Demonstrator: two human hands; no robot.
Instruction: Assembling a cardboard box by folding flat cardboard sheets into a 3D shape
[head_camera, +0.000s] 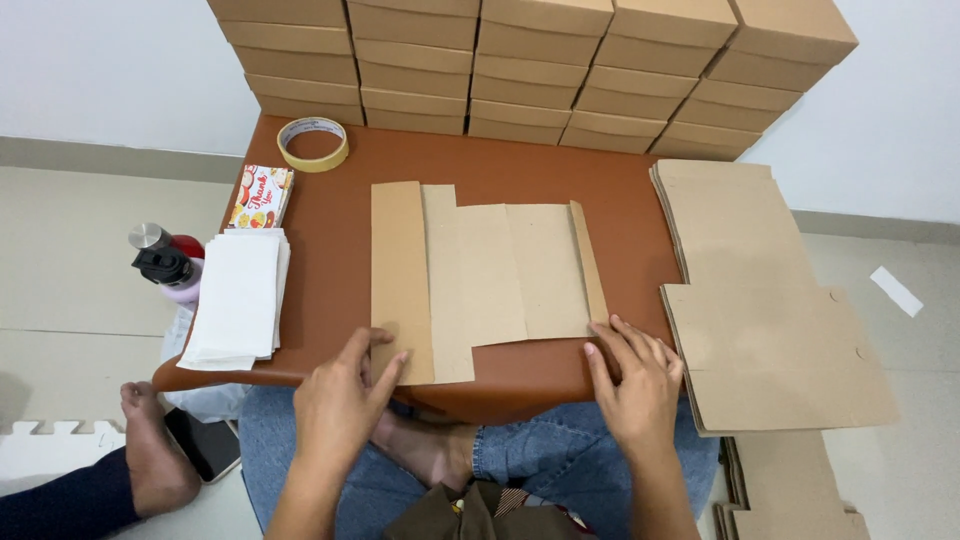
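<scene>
Sitting cross-legged on a pale floor, a person in jeans works at a low brown table (340, 250) pulled over the lap, white wall behind.

Near edge: left hand (340, 400) rests on the table's front rim, fingers spread and loose, fingertips touching the near left corner of a flat cardboard box blank (490, 275). Right hand (635, 385) likewise unclenched, fingers pressing the blank's near right corner where a narrow side flap is creased upward. Neither hand grasps anything; both only press on it.

The blank lies unfolded at the table's middle, its long left panel reaching down to the front edge between the two hands.

Left side of the table: a stack of white paper sheets (240, 300) at the near left corner, partly overhanging the edge. Just beyond it, a small pile of colourful printed cards (260, 195). At the far left corner, a roll of tape (313, 143).

Right side: a stack of flat cardboard blanks (760, 300), overhanging the right edge, close beside the right hand.

Far edge: rows of folded cardboard boxes (530, 65) stacked against the wall, several layers high.

Off the table at left, on the floor: a bottle with a black and steel cap (165, 262). Another person's bare foot (150, 450) lies near the table's left front corner, beside a dark phone (208, 445).
</scene>
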